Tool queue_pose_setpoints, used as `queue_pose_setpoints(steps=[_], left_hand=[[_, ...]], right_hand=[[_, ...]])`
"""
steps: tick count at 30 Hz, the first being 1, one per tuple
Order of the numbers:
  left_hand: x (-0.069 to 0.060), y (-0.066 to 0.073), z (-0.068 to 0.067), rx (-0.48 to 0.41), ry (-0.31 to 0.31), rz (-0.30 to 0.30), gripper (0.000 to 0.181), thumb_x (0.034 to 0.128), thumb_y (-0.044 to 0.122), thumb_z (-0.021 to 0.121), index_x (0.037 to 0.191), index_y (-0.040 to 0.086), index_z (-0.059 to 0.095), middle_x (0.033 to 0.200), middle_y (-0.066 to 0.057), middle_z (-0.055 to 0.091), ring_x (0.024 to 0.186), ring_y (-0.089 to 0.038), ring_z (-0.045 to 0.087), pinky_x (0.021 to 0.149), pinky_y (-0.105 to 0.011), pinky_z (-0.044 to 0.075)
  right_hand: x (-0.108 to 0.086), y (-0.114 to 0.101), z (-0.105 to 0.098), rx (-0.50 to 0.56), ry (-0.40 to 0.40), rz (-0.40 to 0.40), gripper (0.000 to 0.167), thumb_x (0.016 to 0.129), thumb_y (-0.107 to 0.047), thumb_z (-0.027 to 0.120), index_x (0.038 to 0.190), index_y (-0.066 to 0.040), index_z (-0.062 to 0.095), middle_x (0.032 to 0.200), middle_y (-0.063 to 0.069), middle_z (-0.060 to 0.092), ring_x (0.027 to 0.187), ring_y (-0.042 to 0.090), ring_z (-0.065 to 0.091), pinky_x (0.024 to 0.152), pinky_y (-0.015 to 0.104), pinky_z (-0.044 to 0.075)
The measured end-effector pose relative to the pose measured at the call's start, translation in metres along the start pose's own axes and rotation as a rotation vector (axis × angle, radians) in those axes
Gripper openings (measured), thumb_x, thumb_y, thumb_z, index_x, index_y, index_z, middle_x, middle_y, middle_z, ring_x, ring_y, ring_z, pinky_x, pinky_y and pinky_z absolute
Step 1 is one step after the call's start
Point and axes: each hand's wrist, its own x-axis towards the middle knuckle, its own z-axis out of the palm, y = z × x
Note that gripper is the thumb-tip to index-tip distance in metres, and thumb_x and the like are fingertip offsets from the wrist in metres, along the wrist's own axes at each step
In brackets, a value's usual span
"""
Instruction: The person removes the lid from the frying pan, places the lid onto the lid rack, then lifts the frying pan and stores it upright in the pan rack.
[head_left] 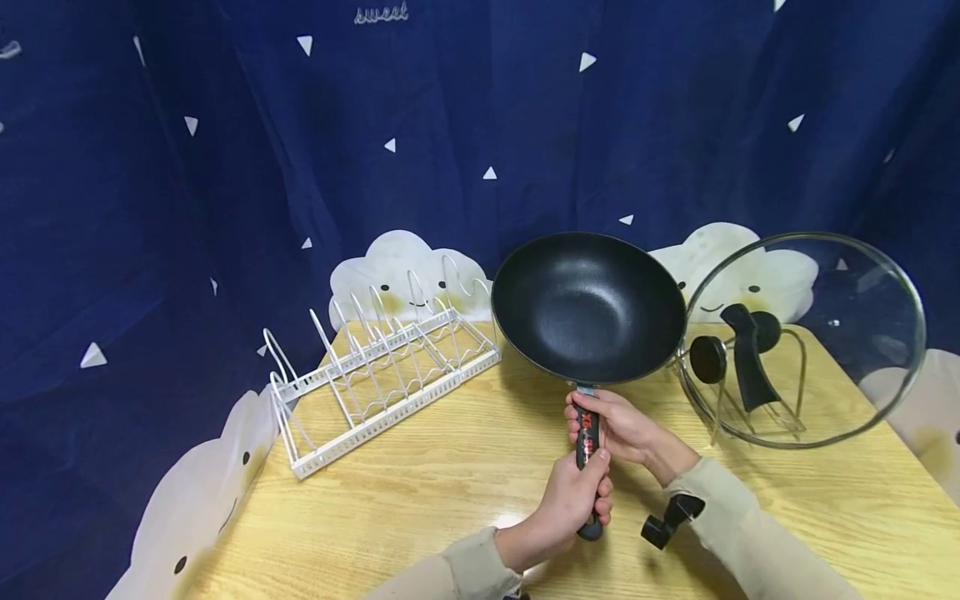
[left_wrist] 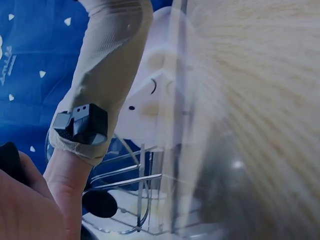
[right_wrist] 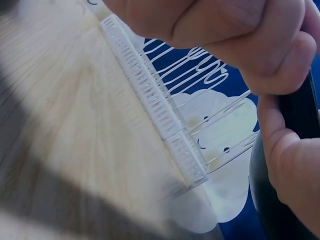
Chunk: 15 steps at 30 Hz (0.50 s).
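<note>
The round black pan [head_left: 588,308], its long black handle [head_left: 588,435] gripped by the left hand [head_left: 566,500] and right hand [head_left: 626,425], has its rim [head_left: 495,302] up between a white wire rack [head_left: 397,410] and round clear glass lid [head_left: 840,358], with room on the yellow wooden table [head_left: 360,517].

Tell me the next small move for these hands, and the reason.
I'd probably shift the pan slightly left, toward the white rack: the left hand and right hand both grip the pan's handle, and that direction leads away from the glass lid on the right.
</note>
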Motion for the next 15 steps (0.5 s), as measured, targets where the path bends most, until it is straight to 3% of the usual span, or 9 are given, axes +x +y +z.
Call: queue_pose_setpoints(steps=[10, 15], left_hand=[[0.002, 0.007, -0.008, 0.050, -0.114, 0.088, 0.028, 0.0978, 0.024, 0.050, 0.073, 0.012, 0.045, 0.053, 0.005, 0.041, 0.037, -0.005, 0.041, 0.035, -0.021, 0.041], [0.003, 0.015, -0.006, 0.056, -0.158, 0.139, 0.025, 0.0984, 0.023, 0.049, 0.077, 0.011, 0.043, 0.054, 0.004, 0.041, 0.037, -0.005, 0.041, 0.036, -0.021, 0.041]], right_hand=[[0.002, -0.013, 0.013, 0.011, 0.024, -0.030, 0.023, 0.105, -0.011, 0.025, 0.103, -0.003, 0.047, 0.087, 0.004, 0.057, 0.077, 0.016, 0.059, 0.075, 0.028, 0.052], [0.003, -0.020, 0.016, 0.146, -0.030, -0.053, 0.033, 0.105, -0.009, 0.021, 0.103, -0.002, 0.053, 0.090, 0.006, 0.059, 0.082, 0.016, 0.059, 0.079, 0.027, 0.051]])
